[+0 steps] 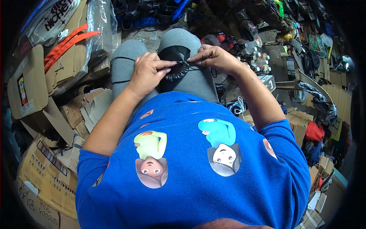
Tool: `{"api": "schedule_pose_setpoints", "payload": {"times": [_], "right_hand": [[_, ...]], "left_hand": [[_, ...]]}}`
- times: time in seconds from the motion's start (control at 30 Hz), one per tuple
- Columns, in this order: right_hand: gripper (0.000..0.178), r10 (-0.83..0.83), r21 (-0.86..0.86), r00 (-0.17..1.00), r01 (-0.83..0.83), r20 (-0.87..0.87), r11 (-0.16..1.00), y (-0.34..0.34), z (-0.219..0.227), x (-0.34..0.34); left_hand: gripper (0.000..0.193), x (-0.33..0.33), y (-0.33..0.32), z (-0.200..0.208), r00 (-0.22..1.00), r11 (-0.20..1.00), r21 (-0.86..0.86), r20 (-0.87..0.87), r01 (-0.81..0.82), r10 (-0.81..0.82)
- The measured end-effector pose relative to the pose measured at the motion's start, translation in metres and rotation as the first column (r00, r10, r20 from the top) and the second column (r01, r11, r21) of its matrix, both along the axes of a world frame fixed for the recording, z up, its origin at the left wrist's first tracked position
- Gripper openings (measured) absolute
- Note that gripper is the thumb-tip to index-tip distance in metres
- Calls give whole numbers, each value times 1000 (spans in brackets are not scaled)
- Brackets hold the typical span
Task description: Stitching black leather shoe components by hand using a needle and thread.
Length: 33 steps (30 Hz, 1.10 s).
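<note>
A black leather-like piece [179, 72] with a rounded, pleated edge lies on my right thigh; it resembles the toe part of a shoe upper. My left hand [150, 72] is closed at its left side, thumb and index finger pressed onto the piece. From the right, my right hand [213, 59] pinches at the piece's upper right edge. Whether a thread or needle is also between those fingertips is too small to tell. A thin black cord [121, 58] runs across my left knee, and another stretch crosses my thigh below the piece.
Cardboard boxes [49, 171] and flattened cardboard crowd the left side, with orange strips [68, 45] above. Several small bottles [260, 61] stand beyond my right forearm. A coil of white cord [237, 107] lies near my right elbow. Dark items [146, 15] are heaped ahead of my knees.
</note>
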State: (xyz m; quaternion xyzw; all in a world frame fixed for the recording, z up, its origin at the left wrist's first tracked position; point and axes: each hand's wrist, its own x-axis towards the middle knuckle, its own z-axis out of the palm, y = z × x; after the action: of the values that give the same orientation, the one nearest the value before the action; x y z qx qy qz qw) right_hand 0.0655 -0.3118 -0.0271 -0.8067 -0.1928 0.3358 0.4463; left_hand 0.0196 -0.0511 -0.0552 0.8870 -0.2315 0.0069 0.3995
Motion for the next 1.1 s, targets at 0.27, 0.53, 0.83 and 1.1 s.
{"api": "schedule_pose_setpoints", "payload": {"times": [0.27, 0.53, 0.83, 1.1], "right_hand": [[29, 31, 51, 981, -21, -191, 998, 3, 0, 19], [29, 72, 17, 985, -70, -160, 997, 13, 8, 20], [29, 3, 25, 989, 1, -147, 1000, 10, 8, 9], [29, 30, 21, 989, -27, -142, 999, 9, 5, 9]], "left_hand": [[18, 29, -1, -5, 989, 994, -82, -128, 65, -76], [22, 47, 5, -1, 970, 970, 14, 14, 243, -243], [25, 35, 8, 9, 975, 970, 109, -72, 216, -209], [27, 36, 9, 3, 972, 964, 131, -73, 233, -225]]}}
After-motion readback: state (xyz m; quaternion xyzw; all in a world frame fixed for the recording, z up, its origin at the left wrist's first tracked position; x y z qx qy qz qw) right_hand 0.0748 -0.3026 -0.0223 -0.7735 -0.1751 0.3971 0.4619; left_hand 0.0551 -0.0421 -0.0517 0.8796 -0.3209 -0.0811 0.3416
